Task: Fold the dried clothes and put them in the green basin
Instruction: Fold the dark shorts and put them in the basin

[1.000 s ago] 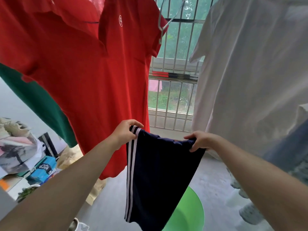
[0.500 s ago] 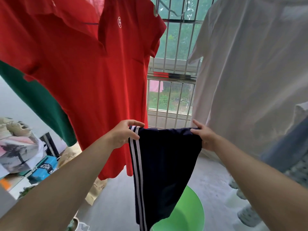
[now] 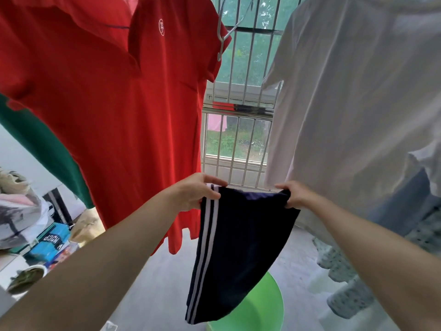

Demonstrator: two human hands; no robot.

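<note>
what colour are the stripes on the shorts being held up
White: two stripes down the left edge of the dark navy shorts, seen in the head view.

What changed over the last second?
The right hand re-gripped: half a second ago its fingers lay along the top edge of the navy shorts, now they curl round it again. Left hand kept pinching the striped corner. Shorts still hang above the green basin.

Daylight enters a barred window (image 3: 238, 139) above a grey floor (image 3: 162, 283).
</note>
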